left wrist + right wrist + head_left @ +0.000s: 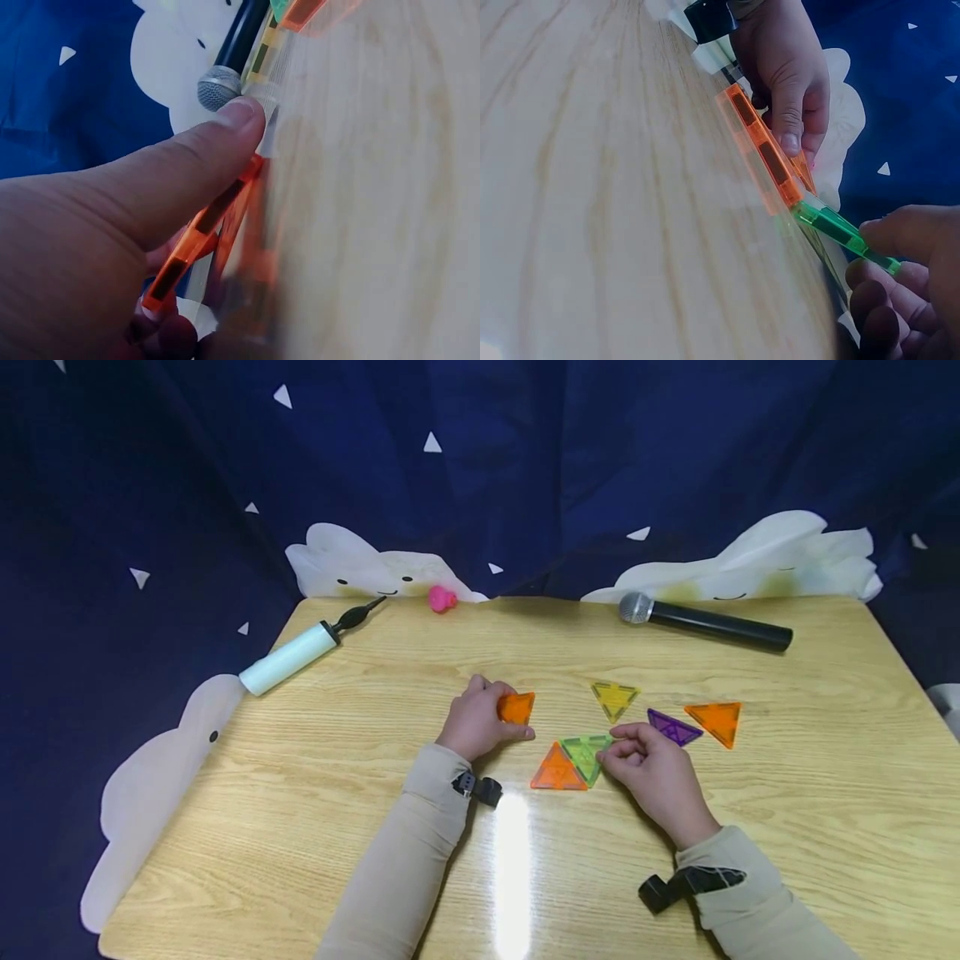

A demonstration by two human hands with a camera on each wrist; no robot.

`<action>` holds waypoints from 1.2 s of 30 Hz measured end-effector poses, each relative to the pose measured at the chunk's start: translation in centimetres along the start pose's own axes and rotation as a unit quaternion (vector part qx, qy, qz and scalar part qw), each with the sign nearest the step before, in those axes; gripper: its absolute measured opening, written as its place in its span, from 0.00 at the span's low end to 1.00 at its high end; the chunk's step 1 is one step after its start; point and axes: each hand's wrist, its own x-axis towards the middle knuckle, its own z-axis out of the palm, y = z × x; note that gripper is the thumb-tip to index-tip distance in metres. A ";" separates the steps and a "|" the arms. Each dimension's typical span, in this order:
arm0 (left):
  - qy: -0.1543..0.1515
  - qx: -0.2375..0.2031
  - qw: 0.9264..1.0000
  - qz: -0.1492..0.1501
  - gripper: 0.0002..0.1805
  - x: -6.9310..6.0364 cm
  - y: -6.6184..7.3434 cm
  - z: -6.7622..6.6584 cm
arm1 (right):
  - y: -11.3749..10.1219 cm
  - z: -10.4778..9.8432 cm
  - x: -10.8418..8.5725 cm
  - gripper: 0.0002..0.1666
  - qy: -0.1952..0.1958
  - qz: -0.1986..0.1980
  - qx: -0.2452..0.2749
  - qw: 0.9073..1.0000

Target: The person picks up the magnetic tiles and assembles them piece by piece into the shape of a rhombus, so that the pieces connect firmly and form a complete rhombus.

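My left hand (474, 720) pinches an orange magnetic tile (516, 708) between thumb and fingers. In the left wrist view that orange tile (196, 238) stands on a slant, partly covered by the thumb. My right hand (662, 775) pinches a green triangular magnetic tile (583, 753) by its right corner. An orange triangular tile (558, 770) lies edge to edge with the green one on its left. In the right wrist view, the thumb and fingers hold the far end of the green tile (840, 229).
Beyond my right hand lie a yellow triangular tile (615, 700), a purple one (673, 727) and another orange one (718, 722). Towards the back are a microphone (720, 625), a pink knob-like piece (442, 599) and a pale blue hand pump (291, 660) on the wooden table (300, 827).
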 end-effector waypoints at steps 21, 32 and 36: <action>-0.018 -0.041 0.998 0.054 0.21 -0.6 -0.6 -0.3 | 0.2 0.0 0.0 0.20 -0.004 0.003 0.007 1.000; -0.060 -0.043 0.995 0.068 0.14 -1.1 -0.5 -0.7 | 0.2 0.0 -0.1 0.21 -0.003 -0.009 0.012 1.000; -0.062 -0.032 0.995 0.078 0.12 -1.2 -0.3 -0.4 | 0.2 0.0 -0.1 0.20 -0.002 -0.010 0.013 1.000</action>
